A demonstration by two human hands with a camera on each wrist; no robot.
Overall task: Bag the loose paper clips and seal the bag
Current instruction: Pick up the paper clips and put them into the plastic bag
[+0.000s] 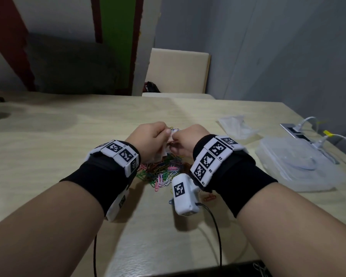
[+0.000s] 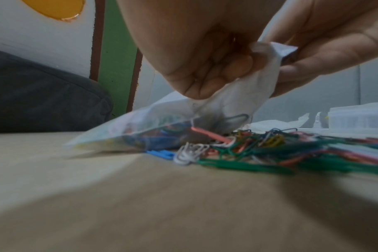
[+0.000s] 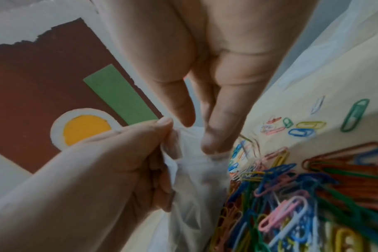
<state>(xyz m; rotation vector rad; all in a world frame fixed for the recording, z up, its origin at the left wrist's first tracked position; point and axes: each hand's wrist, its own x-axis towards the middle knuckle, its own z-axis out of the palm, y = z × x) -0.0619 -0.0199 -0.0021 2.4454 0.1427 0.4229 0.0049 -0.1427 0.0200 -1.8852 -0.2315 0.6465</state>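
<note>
A small clear plastic bag (image 2: 140,131) with some coloured clips inside hangs tilted, its lower end on the table. My left hand (image 1: 160,134) grips the bag's bunched top in curled fingers (image 2: 207,80). My right hand (image 1: 178,144) pinches the opposite side of the bag's mouth (image 3: 194,170) with thumb and a fingertip (image 3: 211,143). A pile of loose coloured paper clips (image 1: 164,168) lies on the wooden table just below and in front of both hands, also visible as the clip pile (image 3: 291,196). A few stray clips (image 3: 302,127) lie apart from it.
A clear plastic lidded box (image 1: 300,162) sits at the right. Behind it are a crumpled clear bag (image 1: 236,124) and a table socket with white cables (image 1: 308,134). The table's (image 1: 68,136) near edge is at the bottom, with black wrist cables hanging over it.
</note>
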